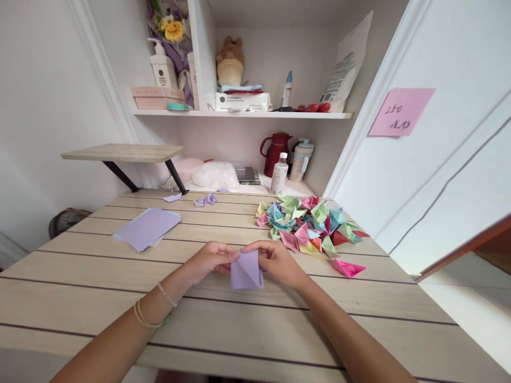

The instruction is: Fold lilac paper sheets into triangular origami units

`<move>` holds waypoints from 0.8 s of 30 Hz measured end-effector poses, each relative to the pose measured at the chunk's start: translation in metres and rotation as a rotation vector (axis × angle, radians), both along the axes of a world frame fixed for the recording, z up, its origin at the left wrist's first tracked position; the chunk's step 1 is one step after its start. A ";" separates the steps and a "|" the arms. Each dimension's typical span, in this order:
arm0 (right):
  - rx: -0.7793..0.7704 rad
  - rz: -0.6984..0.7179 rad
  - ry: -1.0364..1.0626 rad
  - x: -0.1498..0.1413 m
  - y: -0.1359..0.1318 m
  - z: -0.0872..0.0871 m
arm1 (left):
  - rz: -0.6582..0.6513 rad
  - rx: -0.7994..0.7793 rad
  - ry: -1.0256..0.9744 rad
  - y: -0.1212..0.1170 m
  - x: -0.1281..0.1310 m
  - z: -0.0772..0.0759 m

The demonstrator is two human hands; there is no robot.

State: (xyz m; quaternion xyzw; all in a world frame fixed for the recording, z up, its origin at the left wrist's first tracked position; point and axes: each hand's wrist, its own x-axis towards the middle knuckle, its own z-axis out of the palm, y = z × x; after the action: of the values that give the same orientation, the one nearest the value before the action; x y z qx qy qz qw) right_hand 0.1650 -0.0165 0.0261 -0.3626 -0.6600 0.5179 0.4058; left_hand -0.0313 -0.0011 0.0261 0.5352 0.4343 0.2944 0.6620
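A folded sheet of purple paper (244, 272) is held just above the table, with a diagonal crease across its front. My left hand (215, 259) pinches its upper left corner between thumb and fingers. On the other side, my right hand (275, 260) grips the upper right edge, its fingers partly hidden behind the paper. To the left lies a stack of purple and light blue paper sheets (149, 227). Farther right is a heap of folded paper boats (307, 223) in many colours, with one bright pink paper boat (349, 268) apart from it.
Small purple folded pieces (205, 200) lie near the table's back edge. A plastic bottle (279, 174), a dark red jug (276, 153) and a tumbler (301, 160) stand behind the heap. A small raised wooden shelf (123, 152) stands at back left.
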 end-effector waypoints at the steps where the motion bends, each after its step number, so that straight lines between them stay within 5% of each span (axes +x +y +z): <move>1: -0.045 0.023 0.006 0.002 0.000 0.002 | -0.008 0.014 0.022 0.000 -0.001 0.001; 6: -0.178 -0.040 0.054 0.005 -0.004 0.010 | 0.064 0.109 0.043 0.001 0.001 0.002; 15: 0.120 -0.251 -0.051 0.001 0.002 -0.004 | 0.185 0.210 -0.049 0.002 0.005 0.006; 24: 0.345 -0.313 -0.183 -0.006 -0.008 0.006 | 0.202 0.663 0.102 -0.007 0.005 0.004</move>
State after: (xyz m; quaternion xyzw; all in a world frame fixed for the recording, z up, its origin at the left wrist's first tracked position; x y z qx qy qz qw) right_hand 0.1590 -0.0244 0.0322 -0.4310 -0.7085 0.2936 0.4754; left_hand -0.0261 -0.0078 0.0302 0.6896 0.3984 0.4562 0.3970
